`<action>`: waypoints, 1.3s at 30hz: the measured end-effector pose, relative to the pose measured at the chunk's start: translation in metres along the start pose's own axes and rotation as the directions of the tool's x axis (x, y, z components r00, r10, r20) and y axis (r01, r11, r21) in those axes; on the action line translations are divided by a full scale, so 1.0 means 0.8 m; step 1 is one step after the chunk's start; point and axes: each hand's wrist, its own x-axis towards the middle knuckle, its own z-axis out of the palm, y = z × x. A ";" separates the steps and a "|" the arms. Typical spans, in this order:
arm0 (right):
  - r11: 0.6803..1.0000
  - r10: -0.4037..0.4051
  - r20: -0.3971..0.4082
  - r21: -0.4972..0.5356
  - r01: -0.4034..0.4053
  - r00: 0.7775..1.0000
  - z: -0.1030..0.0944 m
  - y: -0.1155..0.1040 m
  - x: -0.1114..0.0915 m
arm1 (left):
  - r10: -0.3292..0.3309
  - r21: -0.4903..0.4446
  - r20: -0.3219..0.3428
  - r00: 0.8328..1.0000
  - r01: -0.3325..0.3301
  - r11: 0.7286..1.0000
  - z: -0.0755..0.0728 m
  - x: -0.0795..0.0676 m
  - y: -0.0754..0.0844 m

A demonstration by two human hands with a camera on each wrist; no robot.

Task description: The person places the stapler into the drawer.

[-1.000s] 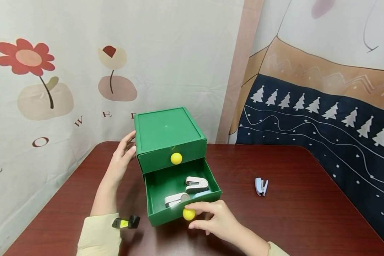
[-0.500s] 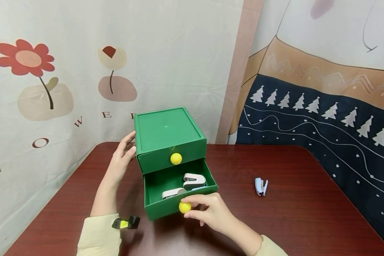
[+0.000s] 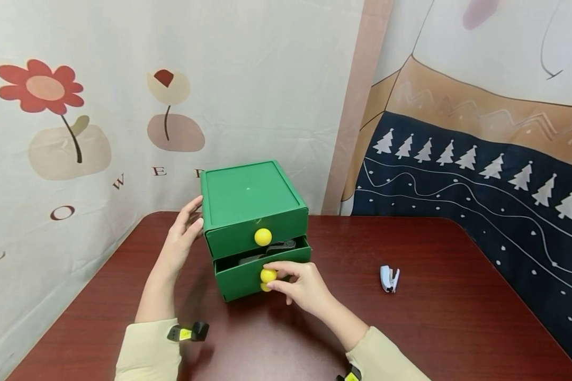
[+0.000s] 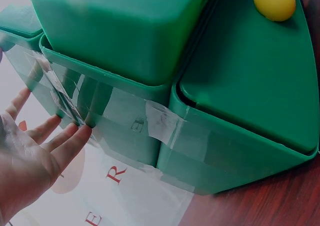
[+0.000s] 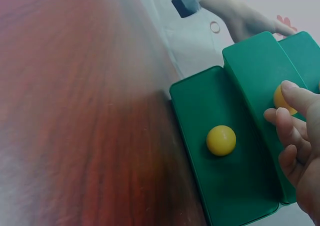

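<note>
A green plastic drawer cabinet [image 3: 248, 193] stands on the table with its middle drawer [image 3: 240, 281] pulled partly out. My right hand [image 3: 302, 286] pinches that drawer's round yellow knob [image 3: 268, 275] between thumb and fingers. Inside the drawer, staplers [image 3: 282, 246] show only as shadowed shapes behind the front panel. My left hand [image 3: 183, 227] rests its extended fingers against the cabinet's left side; in the left wrist view the fingertips [image 4: 82, 131] lie at the clear tape on that side. The top and bottom drawers are pushed in, each with a yellow knob, as the right wrist view shows.
A light blue stapler [image 3: 388, 279] lies on the dark red table [image 3: 438, 317], right of the cabinet. Behind the table hangs a printed cloth [image 3: 267, 79] with flowers and trees. Black devices with yellow labels [image 3: 186, 333] are strapped at both wrists.
My right hand has pushed the middle drawer most of the way in by its knob, moving away from me. The staplers inside have slid back under the top drawer. My left hand stays put.
</note>
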 end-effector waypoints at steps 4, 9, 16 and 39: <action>0.999 0.035 -0.014 -0.007 -0.035 0.999 0.002 0.004 0.011 | -0.004 -0.001 0.001 1.000 0.004 1.000 0.000 0.000 -0.001; 0.997 0.074 -0.041 -0.005 -0.074 0.996 0.005 0.006 0.021 | -0.004 0.002 0.003 1.000 0.004 1.000 -0.001 0.000 -0.005; 0.994 0.110 -0.070 0.016 -0.110 0.991 0.006 -0.015 0.023 | 0.001 0.013 0.007 1.000 -0.001 1.000 -0.001 0.000 -0.006; 0.972 0.231 -0.037 0.049 -0.229 0.972 0.009 0.036 -0.006 | -0.007 0.012 -0.004 1.000 0.007 1.000 -0.001 0.000 -0.004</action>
